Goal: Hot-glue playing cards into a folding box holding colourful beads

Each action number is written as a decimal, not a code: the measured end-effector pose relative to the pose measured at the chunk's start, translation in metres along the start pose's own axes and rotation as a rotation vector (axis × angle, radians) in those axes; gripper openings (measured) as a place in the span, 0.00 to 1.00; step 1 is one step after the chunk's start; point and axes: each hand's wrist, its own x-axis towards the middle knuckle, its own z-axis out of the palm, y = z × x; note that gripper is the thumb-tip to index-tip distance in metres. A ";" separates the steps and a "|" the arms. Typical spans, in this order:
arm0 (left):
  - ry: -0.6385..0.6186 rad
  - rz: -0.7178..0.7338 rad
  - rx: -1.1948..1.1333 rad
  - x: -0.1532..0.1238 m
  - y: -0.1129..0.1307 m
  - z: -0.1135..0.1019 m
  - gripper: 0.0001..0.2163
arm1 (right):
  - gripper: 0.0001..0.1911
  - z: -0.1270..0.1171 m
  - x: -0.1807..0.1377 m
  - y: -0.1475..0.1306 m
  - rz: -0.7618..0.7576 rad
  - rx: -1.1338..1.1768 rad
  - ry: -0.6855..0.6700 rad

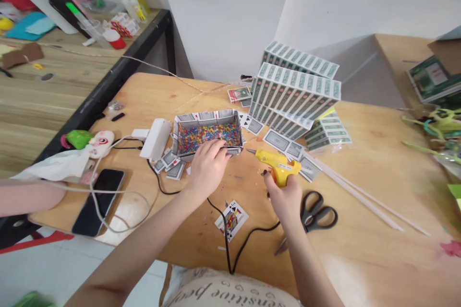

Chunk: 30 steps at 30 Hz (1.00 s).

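Observation:
My left hand (209,165) is closed on the near wall of an open box (186,117) built from playing cards. Small bits of red, blue and yellow cover the inside bottom of the box. A yellow hot glue gun (272,159) is gripped in my right hand (285,195), its nozzle pointing left at the box's near right corner, a short way off. The gun's black cord (248,239) loops toward my body. Between my forearms lies a jack card (232,220). Black-handled scissors (317,213) lie beside my right wrist, partly hidden beneath it.
Stacked card packs (297,88) stand behind, right of the box. Glue sticks (360,194) lie to the right. On the left are a white power strip (156,139), a phone (99,201), a white cable, and another person's arm (32,197). A cluttered second table (21,86) adjoins.

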 end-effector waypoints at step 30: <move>0.382 -0.039 0.163 -0.027 0.005 0.022 0.08 | 0.10 -0.030 0.028 -0.077 -0.486 -0.676 -0.068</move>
